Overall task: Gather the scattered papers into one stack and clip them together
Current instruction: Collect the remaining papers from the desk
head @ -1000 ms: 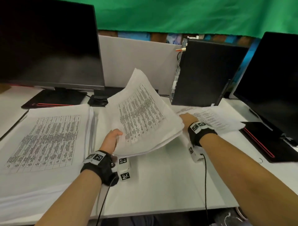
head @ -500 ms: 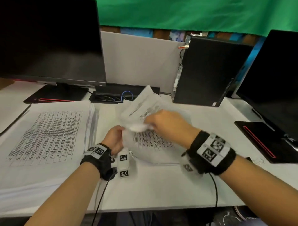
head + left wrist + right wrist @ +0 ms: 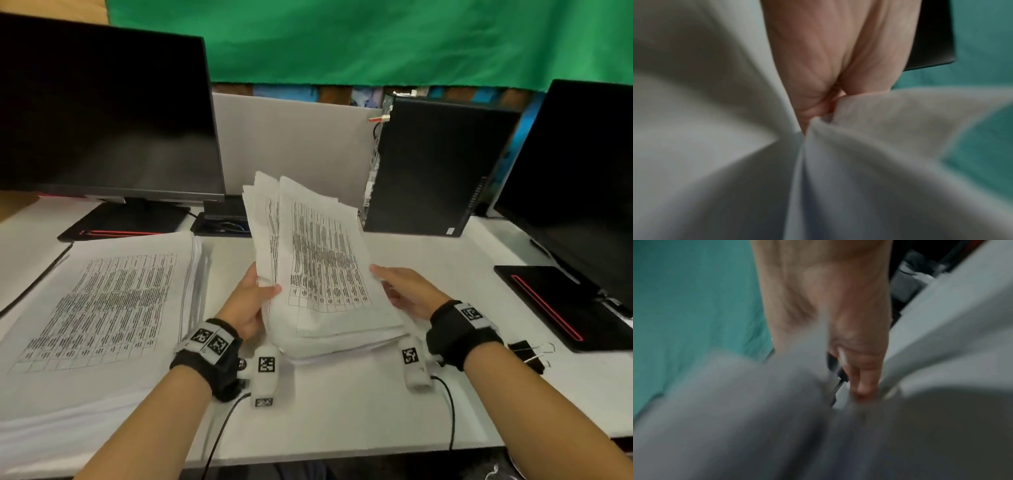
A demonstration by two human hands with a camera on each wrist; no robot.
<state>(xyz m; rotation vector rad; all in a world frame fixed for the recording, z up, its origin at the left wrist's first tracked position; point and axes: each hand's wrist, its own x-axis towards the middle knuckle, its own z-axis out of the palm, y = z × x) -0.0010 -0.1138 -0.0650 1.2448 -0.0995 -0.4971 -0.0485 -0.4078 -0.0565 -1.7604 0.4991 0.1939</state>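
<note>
A bundle of printed papers (image 3: 322, 267) stands tilted up at the desk's middle, its lower edge resting on the white desk (image 3: 342, 418); the sheets are unevenly aligned at the top. My left hand (image 3: 250, 305) grips the bundle's left edge, thumb on the front. My right hand (image 3: 404, 291) holds the right edge, thumb on the front and fingers behind. In the left wrist view my left hand (image 3: 818, 100) pinches the papers (image 3: 879, 146). The blurred right wrist view shows my right hand (image 3: 859, 369) among the papers (image 3: 756, 418). A black binder clip (image 3: 527, 353) lies by my right wrist.
A thick stack of printed sheets (image 3: 102, 308) fills the desk's left side. A dark monitor (image 3: 102, 113) stands behind it, a black computer tower (image 3: 428, 171) at the back centre, and another monitor (image 3: 575, 192) with its base at the right.
My right hand brought the sheets from the right side over to the bundle. Both hands now hold the bundle by its side edges, raised more upright.
</note>
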